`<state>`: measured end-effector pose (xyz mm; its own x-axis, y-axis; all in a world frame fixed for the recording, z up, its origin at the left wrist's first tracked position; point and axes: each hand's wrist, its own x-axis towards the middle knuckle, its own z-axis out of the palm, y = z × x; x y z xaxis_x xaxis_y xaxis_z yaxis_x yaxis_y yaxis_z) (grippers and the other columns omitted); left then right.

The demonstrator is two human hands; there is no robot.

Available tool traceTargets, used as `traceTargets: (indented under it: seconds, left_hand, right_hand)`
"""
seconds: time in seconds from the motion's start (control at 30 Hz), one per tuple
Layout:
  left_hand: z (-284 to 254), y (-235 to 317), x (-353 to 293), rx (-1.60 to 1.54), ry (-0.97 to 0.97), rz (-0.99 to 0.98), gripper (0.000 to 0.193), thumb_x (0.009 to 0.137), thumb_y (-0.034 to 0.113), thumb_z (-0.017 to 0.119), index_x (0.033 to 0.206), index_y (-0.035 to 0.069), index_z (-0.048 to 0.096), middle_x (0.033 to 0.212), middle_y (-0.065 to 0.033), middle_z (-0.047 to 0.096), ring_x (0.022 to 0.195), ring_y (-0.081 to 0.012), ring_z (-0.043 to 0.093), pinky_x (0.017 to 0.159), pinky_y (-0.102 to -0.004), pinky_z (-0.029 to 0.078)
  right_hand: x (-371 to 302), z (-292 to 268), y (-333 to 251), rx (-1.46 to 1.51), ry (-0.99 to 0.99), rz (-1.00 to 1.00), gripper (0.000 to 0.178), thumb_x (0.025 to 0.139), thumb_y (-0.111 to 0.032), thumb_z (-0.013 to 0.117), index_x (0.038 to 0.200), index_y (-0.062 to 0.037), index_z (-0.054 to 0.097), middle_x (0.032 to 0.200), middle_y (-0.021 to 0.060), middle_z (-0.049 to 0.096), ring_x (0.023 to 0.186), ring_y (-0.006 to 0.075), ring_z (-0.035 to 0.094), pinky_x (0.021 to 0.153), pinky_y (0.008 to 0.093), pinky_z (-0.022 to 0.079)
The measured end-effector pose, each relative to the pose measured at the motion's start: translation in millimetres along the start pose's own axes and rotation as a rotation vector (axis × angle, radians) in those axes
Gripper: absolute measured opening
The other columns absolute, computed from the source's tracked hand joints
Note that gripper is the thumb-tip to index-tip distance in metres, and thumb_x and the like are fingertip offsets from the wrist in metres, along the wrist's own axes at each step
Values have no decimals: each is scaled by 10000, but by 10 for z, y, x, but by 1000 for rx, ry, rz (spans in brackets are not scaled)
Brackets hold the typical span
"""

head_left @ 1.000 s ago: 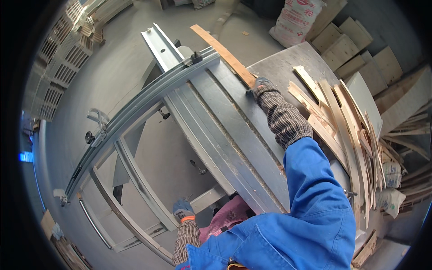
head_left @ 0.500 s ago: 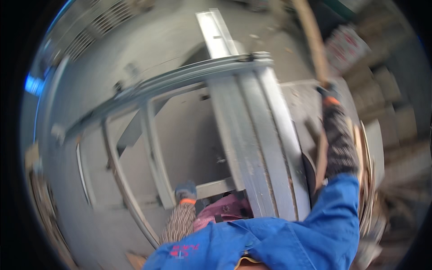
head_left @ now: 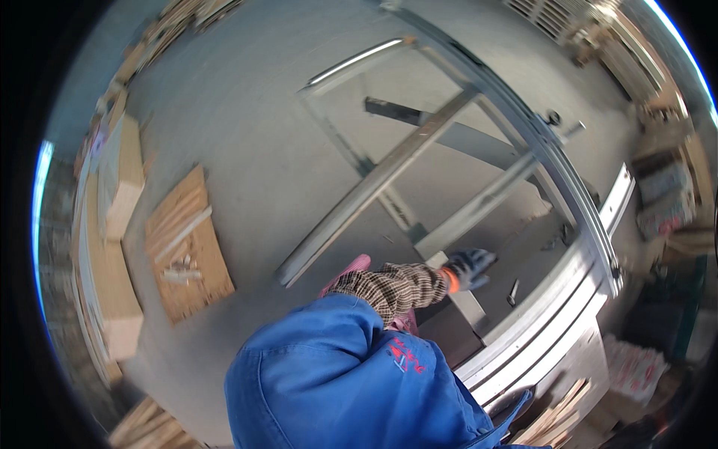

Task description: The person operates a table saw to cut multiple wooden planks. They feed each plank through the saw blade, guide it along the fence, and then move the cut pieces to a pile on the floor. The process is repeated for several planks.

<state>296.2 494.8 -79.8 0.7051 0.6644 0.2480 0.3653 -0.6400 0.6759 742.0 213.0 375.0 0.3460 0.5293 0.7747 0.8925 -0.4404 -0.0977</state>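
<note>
My left hand [head_left: 470,269], in a grey-and-dark work glove with an orange cuff, reaches across the sliding metal frame [head_left: 381,183] of a machine table. Its fingers look stretched out and apart, and I see nothing held in them. Close by is the pale crossbar [head_left: 467,308] under the wrist, though I cannot tell if the hand touches it. A small shiny metal piece [head_left: 513,292] shows just beyond the fingers. The ribbed silver table [head_left: 553,310] slants along the right of the hand. My right hand does not show; the blue jacket fills the lower middle.
A long metal rail [head_left: 535,135] closes the frame's far side. On the floor at left lies a wooden board [head_left: 191,247] with offcuts, beside stacked pale timber [head_left: 120,179]. Thin wood strips [head_left: 557,419] and a red-and-white bag [head_left: 634,367] are at lower right.
My view has swung to the left, so the table appears farther right and tilted. My left arm now reaches across the frame. The right hand, earlier at a long piece of wood, has left view.
</note>
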Motion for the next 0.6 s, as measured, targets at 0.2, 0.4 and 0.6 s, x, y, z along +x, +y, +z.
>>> traceTargets:
  seconds: [0.2, 0.4, 0.6]
  left_hand:
    - [-1841, 380, -230, -317, 368, -60, 720, 828, 369, 691, 1373, -12, 414, 1249, -200, 525, 1120, -339, 537, 980, -403, 434]
    - [-2798, 100, -1726, -1374, 587, -737, 607, 834, 385, 712, 1291, 49, 494, 1139, -96, 616, 991, -154, 602, 770, -300, 535]
    - [-3015, -620, -3836, -1507, 1293, -764, 425, 875, 295, 683, 1193, 47, 549, 1077, -105, 635, 925, -267, 663, 798, -402, 573]
  right_hand:
    - [-829, 1497, -2694, 569, -535, -237, 494, 691, -20, 772, 1139, -27, 565, 1026, 69, 608, 937, 219, 590, 839, 311, 486]
    - [-2401, 1608, -5861, 1043, -1206, -237, 563, 562, -93, 883, 1027, -55, 570, 923, 77, 593, 820, 213, 592, 706, 348, 495]
    - [-3394, 1196, -7347, 946, -1182, -929, 863, 595, -423, 866, 1248, -3, 491, 1166, 230, 564, 1056, 390, 562, 856, 441, 485]
